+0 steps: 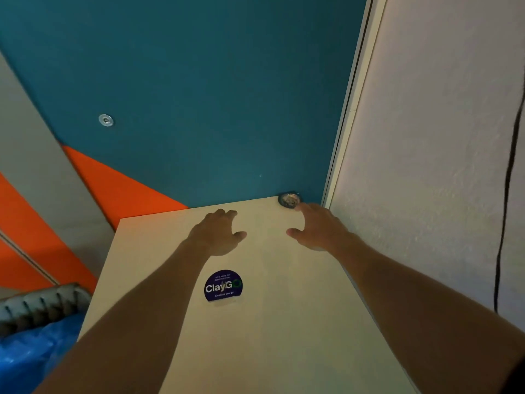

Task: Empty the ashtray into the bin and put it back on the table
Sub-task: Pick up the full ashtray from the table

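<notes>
A small round dark ashtray (pixel 289 199) sits at the far right corner of the pale table (pixel 270 322), close to the wall. My right hand (pixel 315 226) hovers over the table with fingers spread, its fingertips right beside the ashtray's near rim; whether they touch it I cannot tell. My left hand (pixel 218 231) is over the far middle of the table, fingers apart and curled, holding nothing. A grey bin (pixel 37 308) lined with a blue bag (pixel 31 354) stands at the lower left, beside the table.
A round dark-blue sticker (pixel 223 285) lies on the tabletop between my forearms. A white textured wall (pixel 426 166) runs along the table's right side, with a black cable (pixel 505 194) hanging down it. The floor beyond is teal and orange.
</notes>
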